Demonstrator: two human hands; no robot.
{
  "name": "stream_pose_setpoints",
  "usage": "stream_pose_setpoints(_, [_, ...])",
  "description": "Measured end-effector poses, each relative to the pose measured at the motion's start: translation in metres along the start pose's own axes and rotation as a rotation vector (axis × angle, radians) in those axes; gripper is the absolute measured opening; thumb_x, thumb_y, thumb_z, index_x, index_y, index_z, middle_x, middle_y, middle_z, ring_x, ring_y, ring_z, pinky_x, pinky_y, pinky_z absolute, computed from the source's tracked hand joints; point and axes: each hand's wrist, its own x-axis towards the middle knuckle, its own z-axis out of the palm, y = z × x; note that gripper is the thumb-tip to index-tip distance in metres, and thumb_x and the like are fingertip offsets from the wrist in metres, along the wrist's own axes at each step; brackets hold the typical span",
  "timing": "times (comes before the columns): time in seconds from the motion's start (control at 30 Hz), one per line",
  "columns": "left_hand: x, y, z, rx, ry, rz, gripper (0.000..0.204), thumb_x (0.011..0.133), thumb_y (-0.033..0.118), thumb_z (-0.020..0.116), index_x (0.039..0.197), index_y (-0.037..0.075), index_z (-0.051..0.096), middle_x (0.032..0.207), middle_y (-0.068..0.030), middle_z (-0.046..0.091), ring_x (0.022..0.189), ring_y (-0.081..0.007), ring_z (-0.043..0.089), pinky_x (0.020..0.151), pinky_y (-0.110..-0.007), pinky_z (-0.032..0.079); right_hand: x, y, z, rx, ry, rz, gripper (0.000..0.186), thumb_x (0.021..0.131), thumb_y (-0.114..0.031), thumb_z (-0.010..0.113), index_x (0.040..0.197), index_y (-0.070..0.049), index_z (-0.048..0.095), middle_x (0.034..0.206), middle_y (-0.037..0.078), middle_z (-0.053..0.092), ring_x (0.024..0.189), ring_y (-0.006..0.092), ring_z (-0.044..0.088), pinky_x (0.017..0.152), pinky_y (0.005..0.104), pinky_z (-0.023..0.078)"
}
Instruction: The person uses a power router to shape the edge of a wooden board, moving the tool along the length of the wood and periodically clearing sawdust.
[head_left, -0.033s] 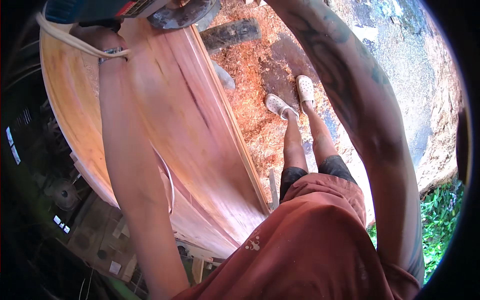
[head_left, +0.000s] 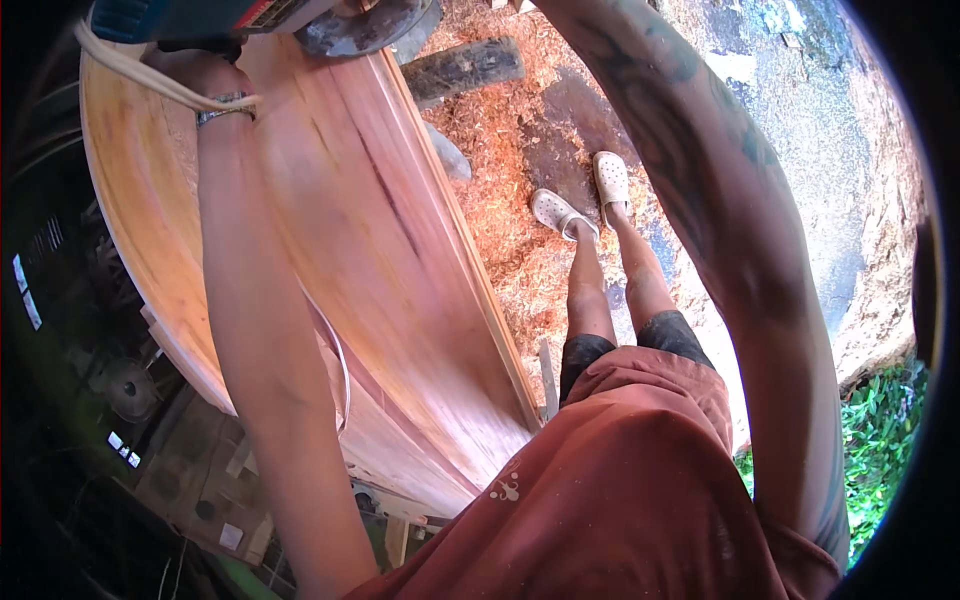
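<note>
At the top left, my left hand (head_left: 197, 72) is at the blue-green body of an angle grinder (head_left: 215, 18), closed about its dark underside; the fingers are mostly hidden. A grey round disc (head_left: 368, 28) shows at the tool's right end, over the wood's edge. A pale power cord (head_left: 140, 78) loops down from the tool and crosses my wrist. Beneath lies a large, smooth reddish-brown wooden panel (head_left: 340, 210) with dark grain streaks. My right arm reaches up along the right side, and its hand is past the upper edge of the picture.
Wood shavings (head_left: 490, 200) cover the ground by the panel's right side, around my pale clogs (head_left: 612, 178). A dark log piece (head_left: 463, 68) lies near the panel. A fan-like round object (head_left: 128, 388) stands in shadow at left. Green plants (head_left: 882, 440) grow at lower right.
</note>
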Motion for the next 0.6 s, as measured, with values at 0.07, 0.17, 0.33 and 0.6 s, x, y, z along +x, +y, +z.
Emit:
stream_pose_setpoints(0.07, [0.003, -0.008, 0.011, 0.077, -0.001, 0.000, 0.041, 0.100, 0.029, 0.046, 0.127, 0.000, 0.058, 0.123, -0.0187, 0.064, 0.093, -0.0312, 0.068, 0.079, -0.045, 0.062, 0.011, 0.015, 0.001, -0.006, 0.021, 0.023, 0.070, 0.089, -0.059, 0.055, 0.103, 0.008, 0.074, 0.099, 0.033, 0.072, 0.100, 0.0434, 0.071, 0.092, 0.0443, 0.052])
stream_pose_setpoints(0.17, [-0.001, -0.007, 0.017, -0.276, -0.186, -0.096, 0.041, 0.100, 0.029, 0.041, 0.122, 0.001, 0.061, 0.116, -0.0176, 0.067, 0.088, -0.0325, 0.068, 0.074, -0.045, 0.061, 0.037, 0.042, 0.001, -0.172, 0.088, -0.228, 0.070, 0.087, -0.060, 0.057, 0.101, 0.007, 0.075, 0.096, 0.032, 0.072, 0.097, 0.0419, 0.072, 0.092, 0.0434, 0.052])
stream_pose_setpoints(0.33, [0.047, -0.018, 0.031, 0.064, 0.053, -0.052, 0.043, 0.099, 0.031, 0.040, 0.123, 0.002, 0.062, 0.118, -0.0166, 0.068, 0.092, -0.0325, 0.069, 0.078, -0.047, 0.061, 0.034, 0.014, 0.023, 0.025, 0.164, -0.012, 0.070, 0.086, -0.062, 0.059, 0.098, 0.005, 0.076, 0.093, 0.031, 0.073, 0.095, 0.0410, 0.072, 0.092, 0.0435, 0.051])
stream_pose_setpoints(0.6, [0.073, -0.045, 0.064, 0.489, 0.139, 0.189, 0.042, 0.101, 0.027, 0.048, 0.132, 0.000, 0.056, 0.129, -0.0208, 0.065, 0.104, -0.0324, 0.069, 0.089, -0.045, 0.059, 0.078, 0.021, 0.028, -0.066, 0.206, -0.055, 0.073, 0.087, -0.064, 0.059, 0.097, 0.006, 0.076, 0.091, 0.031, 0.072, 0.095, 0.0421, 0.071, 0.092, 0.0446, 0.051])
